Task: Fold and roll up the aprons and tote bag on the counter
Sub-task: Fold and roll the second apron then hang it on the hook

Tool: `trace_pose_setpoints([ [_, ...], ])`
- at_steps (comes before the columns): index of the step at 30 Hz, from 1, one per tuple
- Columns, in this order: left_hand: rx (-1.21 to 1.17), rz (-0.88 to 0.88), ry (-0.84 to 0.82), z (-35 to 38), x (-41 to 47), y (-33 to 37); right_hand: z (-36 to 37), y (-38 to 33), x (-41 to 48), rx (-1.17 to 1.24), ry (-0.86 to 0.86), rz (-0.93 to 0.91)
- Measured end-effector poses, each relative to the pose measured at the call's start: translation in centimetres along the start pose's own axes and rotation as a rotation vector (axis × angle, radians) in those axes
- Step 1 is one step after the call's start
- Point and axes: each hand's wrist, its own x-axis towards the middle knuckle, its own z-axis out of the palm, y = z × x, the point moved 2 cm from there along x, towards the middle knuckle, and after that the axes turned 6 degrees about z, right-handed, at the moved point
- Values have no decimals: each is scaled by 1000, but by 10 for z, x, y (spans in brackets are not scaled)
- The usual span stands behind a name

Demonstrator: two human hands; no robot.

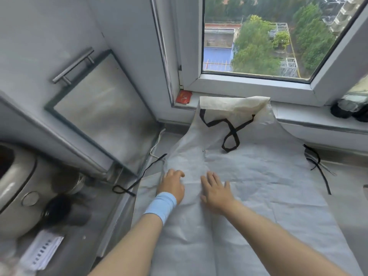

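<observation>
On your left wrist you wear a light blue wristband [161, 206]. It is a broad, soft-looking band of plain cloth, one even colour across the side facing the camera. It sits snug between your left hand [172, 185] and your left forearm [129, 242]. The edge nearer your elbow looks slightly paler and a little uneven. This view does not settle whether it is a sweatband or a wrapped bandage. Both arms are bare from the bottom edge of the view up to the hands. Your right forearm [274, 236] is bare along its whole visible length, and your right hand [216, 193] is bare too. Your fingernails are too blurred to describe.
</observation>
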Motion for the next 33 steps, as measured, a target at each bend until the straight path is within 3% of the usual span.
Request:
trace_pose_setpoints([
  [2, -25, -98, 20, 5, -21, -16, 3, 5, 4, -9, -52, 4],
  [5, -87, -265, 64, 11, -48, -34, -1, 5, 1, -52, 0, 29],
  [10, -243, -570, -6, 17, -82, -44, 25, -8, -53, -136, 271, -35],
  [13, -231, -492, -68, 21, -100, -50, 57, -15, -95, -59, 270, -79],
  [18, -307, -342, 224, -7, -100, -51, 68, -18, -105, 0, 82, -57],
  [21, -445, -347, 339, -21, -91, -51, 56, -20, -101, -53, 153, -9],
  [24, -493, -402, 154, -16, -104, -60, 66, -29, -118, -34, 304, -70],
  [29, -525, -451, -236, 7, -163, -82, 101, -36, -143, -78, 172, -76],
  [33, -659, -316, -202, -4, -181, -67, 93, -41, -148, -96, 172, -71],
])
